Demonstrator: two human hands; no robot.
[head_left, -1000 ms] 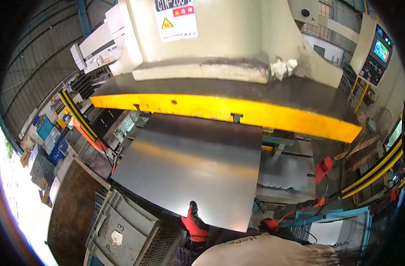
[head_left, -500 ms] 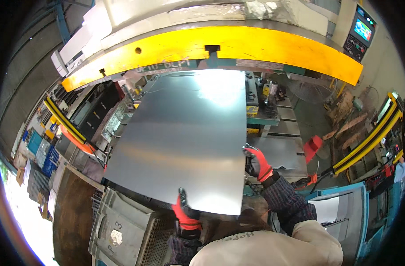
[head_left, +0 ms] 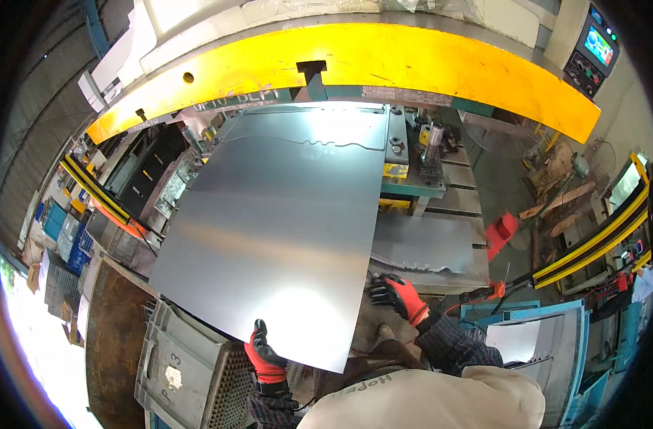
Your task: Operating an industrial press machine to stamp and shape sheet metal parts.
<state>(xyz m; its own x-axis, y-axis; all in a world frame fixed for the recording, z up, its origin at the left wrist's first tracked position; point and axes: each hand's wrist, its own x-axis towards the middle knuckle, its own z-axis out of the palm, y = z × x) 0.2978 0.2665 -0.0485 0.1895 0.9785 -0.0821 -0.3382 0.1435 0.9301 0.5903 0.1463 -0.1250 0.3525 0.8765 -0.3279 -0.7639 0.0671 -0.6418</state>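
A large, shiny metal sheet [head_left: 269, 229] slopes from the press bed toward me. My left hand [head_left: 265, 356], in a red and black glove, is closed on its near edge with the thumb on top and the other fingers hidden underneath. My right hand [head_left: 401, 297], gloved the same way, is beside the sheet's right edge with its fingers apart. I cannot tell whether its fingertips touch the metal. At the far end, a wavy cut line [head_left: 298, 140] separates the sheet from bright metal under the press.
A yellow press beam [head_left: 383, 61] spans above the sheet. Yellow-black guards [head_left: 591, 239] flank the work area. A grey plastic crate [head_left: 183, 365] stands at the near left. A wavy-edged metal piece [head_left: 426, 247] lies right of the sheet, and a blue-framed bin [head_left: 580, 336] stands nearer.
The sheet has slid toward me and slightly left, exposing the wavy line at its far end. Both hands have come nearer; the right hand's fingers have opened at the edge.
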